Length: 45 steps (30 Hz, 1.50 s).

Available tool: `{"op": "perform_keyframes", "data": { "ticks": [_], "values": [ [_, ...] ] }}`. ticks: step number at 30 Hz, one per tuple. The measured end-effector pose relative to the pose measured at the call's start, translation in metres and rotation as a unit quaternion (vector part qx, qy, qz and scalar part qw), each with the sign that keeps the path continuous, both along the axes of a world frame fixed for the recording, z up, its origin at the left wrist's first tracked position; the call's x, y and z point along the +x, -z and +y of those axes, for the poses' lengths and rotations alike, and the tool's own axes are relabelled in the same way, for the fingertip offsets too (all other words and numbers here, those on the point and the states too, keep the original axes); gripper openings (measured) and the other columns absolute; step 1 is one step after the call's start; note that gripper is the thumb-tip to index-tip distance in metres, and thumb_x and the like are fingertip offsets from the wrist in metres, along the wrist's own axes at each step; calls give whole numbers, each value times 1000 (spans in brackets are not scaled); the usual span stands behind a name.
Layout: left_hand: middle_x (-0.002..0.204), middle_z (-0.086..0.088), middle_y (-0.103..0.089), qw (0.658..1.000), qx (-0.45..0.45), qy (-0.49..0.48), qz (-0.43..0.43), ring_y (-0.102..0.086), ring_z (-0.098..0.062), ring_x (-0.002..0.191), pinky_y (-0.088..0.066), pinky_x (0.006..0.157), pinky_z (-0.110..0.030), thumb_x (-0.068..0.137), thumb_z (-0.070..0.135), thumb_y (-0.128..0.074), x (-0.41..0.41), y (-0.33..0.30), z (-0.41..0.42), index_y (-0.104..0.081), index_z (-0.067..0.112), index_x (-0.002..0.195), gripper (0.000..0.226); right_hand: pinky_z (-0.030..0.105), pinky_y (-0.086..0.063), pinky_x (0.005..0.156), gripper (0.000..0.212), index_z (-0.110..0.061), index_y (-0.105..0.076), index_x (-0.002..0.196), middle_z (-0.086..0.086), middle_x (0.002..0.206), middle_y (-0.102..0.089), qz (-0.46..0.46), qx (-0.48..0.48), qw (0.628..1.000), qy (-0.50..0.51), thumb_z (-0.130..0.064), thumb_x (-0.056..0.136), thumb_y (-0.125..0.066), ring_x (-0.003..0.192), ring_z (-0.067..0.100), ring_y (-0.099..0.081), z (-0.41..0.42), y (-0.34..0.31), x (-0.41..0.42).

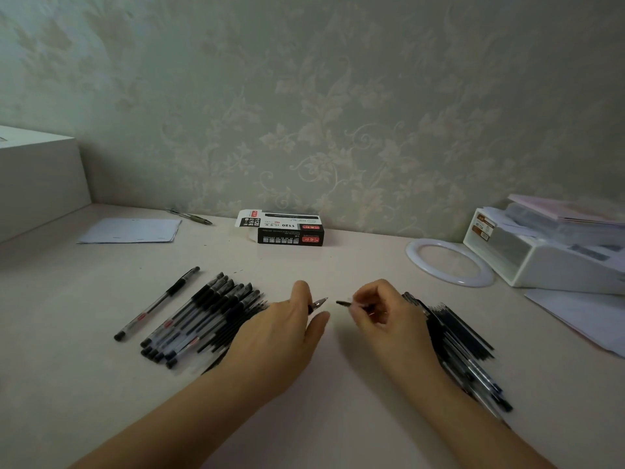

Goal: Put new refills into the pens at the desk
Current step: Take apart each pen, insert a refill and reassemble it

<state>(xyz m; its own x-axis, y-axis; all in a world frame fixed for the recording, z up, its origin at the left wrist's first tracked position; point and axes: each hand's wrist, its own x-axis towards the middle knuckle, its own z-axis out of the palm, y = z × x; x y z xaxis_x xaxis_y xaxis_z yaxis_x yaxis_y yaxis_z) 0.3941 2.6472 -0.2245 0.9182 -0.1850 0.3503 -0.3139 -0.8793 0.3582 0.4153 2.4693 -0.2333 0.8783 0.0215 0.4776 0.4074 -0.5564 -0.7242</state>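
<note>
Two hands, left hand pinching a pen tip, right hand pinching a refill, hover over the pale bench against floral wallpaper.

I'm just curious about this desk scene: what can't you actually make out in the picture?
Head view only:
- Item in the left hand: only a pointed tip shows; the fingers hide the rest.
- Thin dark piece in the right hand: motion-blurred, partly hidden by the fingers.
- Dark pile on the right: partly under the right forearm, uncountable.
- Print on the black box: mostly too small.
</note>
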Motion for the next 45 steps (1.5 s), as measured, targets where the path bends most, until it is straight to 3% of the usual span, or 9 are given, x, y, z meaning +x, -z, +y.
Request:
{"op": "perform_keyframes", "data": {
  "ticks": [6, 12, 16, 20, 24, 30, 33, 39, 45],
  "values": [
    [85, 8, -47, 1000, 13, 22, -5, -47, -14, 71, -41, 59, -32, 100, 33, -33, -2, -5, 5, -35, 23, 92, 13, 19, -50, 70, 12, -19, -64, 83, -11, 80, -64, -14, -157, 987, -22, -7, 85, -65, 79, 6, -59, 3, 6, 1],
    [98, 9, -45, 999, 31, 29, -16, -48, -12, 84, -48, 69, -33, 98, 38, -40, -3, -6, 5, -43, 25, 102, 13, 12, -44, 74, 6, -22, -67, 94, -14, 94, -65, -37, -60, 997, -13, -21, 94, -61, 93, 6, -58, 6, -2, -4],
    [100, 10, -45, 998, 12, 62, -29, -51, -11, 84, -49, 70, -35, 97, 39, -44, -3, -7, 2, -47, 27, 104, 14, 11, -43, 63, 15, -25, -70, 85, -14, 80, -68, 22, -13, 998, -52, -38, 90, -64, 76, 2, -59, 11, -4, -7],
    [93, 14, -50, 997, -30, 71, -31, -50, -6, 77, -48, 68, -30, 96, 39, -48, -2, -7, 2, -54, 29, 100, 13, 11, -44, 62, 16, -22, -71, 74, -5, 69, -68, 90, 59, 990, -90, -32, 87, -69, 63, 0, -58, 9, -3, -5],
    [85, 11, -56, 995, -54, 81, -14, -53, -7, 76, -47, 71, -33, 98, 36, -44, 1, -7, 2, -61, 26, 98, 20, 21, -51, 74, 9, -20, -74, 78, 2, 76, -72, 119, 119, 979, -113, -23, 85, -72, 74, 16, -66, 4, -5, -2],
    [87, 13, -53, 995, -60, 73, -22, -51, -8, 80, -45, 71, -32, 99, 37, -42, 0, -6, 4, -60, 25, 101, 21, 17, -51, 78, 15, -29, -70, 97, -9, 97, -73, 129, 130, 973, -140, -19, 86, -72, 83, 8, -64, 3, -5, -3],
    [90, 12, -55, 995, -62, 77, -19, -52, -8, 80, -47, 72, -35, 99, 37, -43, -1, -7, 3, -59, 26, 101, 20, 12, -47, 73, 8, -27, -71, 89, -8, 87, -73, 115, 119, 980, -106, -35, 87, -68, 80, 6, -65, 6, -5, -3],
    [91, 13, -54, 995, -58, 76, -16, -51, -7, 80, -47, 72, -33, 99, 38, -42, -1, -8, 4, -59, 27, 102, 20, 10, -48, 73, 7, -26, -72, 90, -10, 91, -72, 132, 97, 978, -126, -21, 88, -70, 78, 6, -61, 2, -4, -2],
    [92, 12, -56, 995, -55, 86, -19, -53, -8, 81, -47, 72, -35, 99, 38, -41, -2, -7, 3, -59, 27, 103, 21, 14, -46, 72, 11, -23, -71, 83, -5, 80, -73, 113, 80, 985, -105, -32, 88, -68, 79, 11, -66, 6, -5, -3]
  ]
}}
